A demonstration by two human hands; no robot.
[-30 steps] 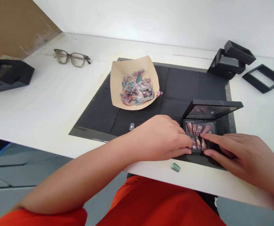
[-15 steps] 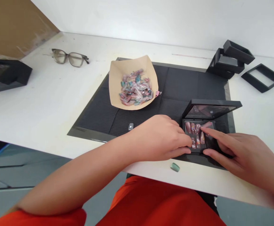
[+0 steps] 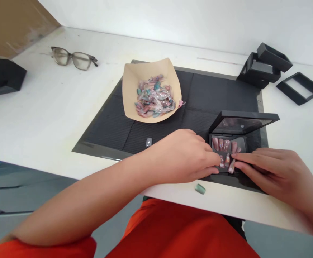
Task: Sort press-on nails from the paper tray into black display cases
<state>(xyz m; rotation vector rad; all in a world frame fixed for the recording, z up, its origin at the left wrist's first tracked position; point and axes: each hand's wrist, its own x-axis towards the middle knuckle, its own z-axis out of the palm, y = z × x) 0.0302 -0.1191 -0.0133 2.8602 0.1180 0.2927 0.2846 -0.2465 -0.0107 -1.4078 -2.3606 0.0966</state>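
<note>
A black hinged box (image 3: 242,138) stands with its windowed lid (image 3: 249,123) tilted up. Inside lie several pinkish press-on nails (image 3: 226,145) in two rows. My left hand (image 3: 191,157) is closed at the box's left edge, thumb and index finger against it; the other fingers are curled and partly hidden. Over the box's right side, my right hand (image 3: 277,166) has thumb and index finger close together at a slanted press-on nail (image 3: 231,167) in the lower row. A green press-on nail (image 3: 200,189) rests on the white table edge, below my left hand.
A paper tray (image 3: 131,91) of bagged nails sits on the black mat (image 3: 204,89). A grey star nail (image 3: 148,142) lies near my left forearm. Glasses (image 3: 71,58) and a black box (image 3: 5,77) are at left; black frames (image 3: 300,88) are at right.
My right index finger has drawn back from the upper row toward the lower row, and the thumb has come closer to it. A lower-row nail now sits slanted. My left hand stays put.
</note>
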